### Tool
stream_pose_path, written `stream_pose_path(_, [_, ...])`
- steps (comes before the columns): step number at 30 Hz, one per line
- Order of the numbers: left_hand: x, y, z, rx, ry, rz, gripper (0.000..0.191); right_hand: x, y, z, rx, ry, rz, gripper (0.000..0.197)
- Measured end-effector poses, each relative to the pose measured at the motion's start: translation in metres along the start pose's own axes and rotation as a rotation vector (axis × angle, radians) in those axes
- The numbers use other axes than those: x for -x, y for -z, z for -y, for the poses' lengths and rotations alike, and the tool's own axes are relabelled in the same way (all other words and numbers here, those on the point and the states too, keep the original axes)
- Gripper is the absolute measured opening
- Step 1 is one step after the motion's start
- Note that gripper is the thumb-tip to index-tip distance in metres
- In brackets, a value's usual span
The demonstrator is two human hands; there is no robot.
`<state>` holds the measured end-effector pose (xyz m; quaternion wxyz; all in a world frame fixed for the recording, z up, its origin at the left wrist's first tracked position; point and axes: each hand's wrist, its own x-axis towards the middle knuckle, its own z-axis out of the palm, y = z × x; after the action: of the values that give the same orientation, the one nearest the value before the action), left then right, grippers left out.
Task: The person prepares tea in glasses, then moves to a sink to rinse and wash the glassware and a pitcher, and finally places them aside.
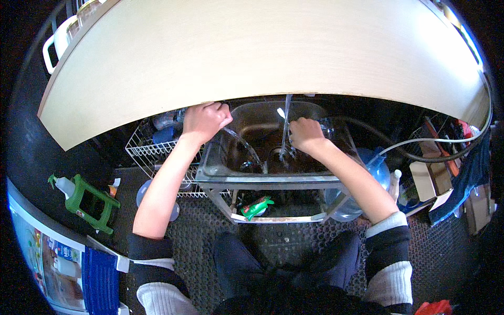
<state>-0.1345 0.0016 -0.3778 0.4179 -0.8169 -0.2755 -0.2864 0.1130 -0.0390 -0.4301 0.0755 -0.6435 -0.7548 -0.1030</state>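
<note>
My left hand (pixel 206 122) is curled at the left rim of the metal sink (pixel 256 173), partly under the pale board's edge. It grips what looks like a clear vessel, mostly hidden by my fingers; a stream of water (pixel 246 146) arcs from beside my thumb into the basin. Over the right half of the basin, my right hand (pixel 308 134) is closed around another clear vessel (pixel 327 126), whose end shows past my knuckles. Beside those fingers, running water (pixel 286 122) falls from above toward the drain. The tap itself is hidden.
A wide pale board (pixel 256 47) overhangs the sink. Left stand a white wire dish rack (pixel 147 149) and a green plastic stool (pixel 92 204) with a spray bottle (pixel 65 185). A large blue water bottle (pixel 346 204) and cardboard box (pixel 431 183) are right. A green packet (pixel 256 208) lies below.
</note>
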Motion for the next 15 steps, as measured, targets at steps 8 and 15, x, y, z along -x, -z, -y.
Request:
stream_pose_path(8, [0.022, 0.012, 0.0, 0.056, 0.358, -0.075, 0.015, 0.03, 0.011, -0.026, -0.008, 0.054, -0.086, 0.017])
stream_pose_path(15, [0.052, 0.011, 0.016, 0.462, 0.925, -0.024, 0.031, 0.048, 0.023, -0.043, -0.121, 0.051, -0.334, 0.019])
